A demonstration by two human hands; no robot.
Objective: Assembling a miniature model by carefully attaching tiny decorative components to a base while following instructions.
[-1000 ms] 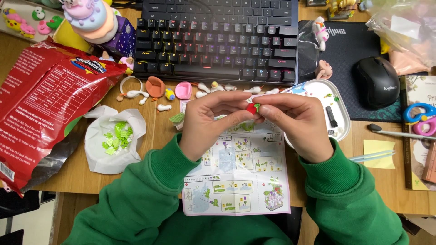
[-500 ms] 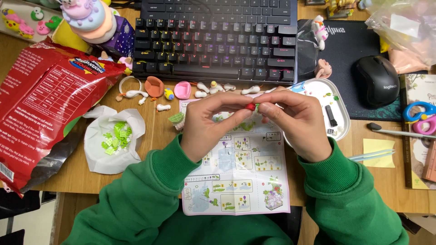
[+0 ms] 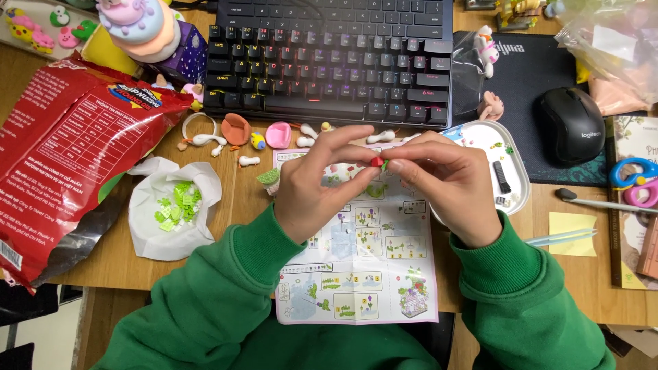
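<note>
Red, tiny plastic piece (image 3: 376, 161) pinched between left hand (image 3: 321, 185) and right hand (image 3: 449, 185) fingertips.

Left hand (image 3: 312, 188) and right hand (image 3: 449, 185) raised together at centre, fingertips pinched and meeting. Green-sleeved forearms angled inward from the near edge.

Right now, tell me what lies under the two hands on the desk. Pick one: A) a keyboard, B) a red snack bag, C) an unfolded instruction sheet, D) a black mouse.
C: the left hand and right hand pinch a tiny red piece above the unfolded instruction sheet, which lies flat on the desk.
</note>
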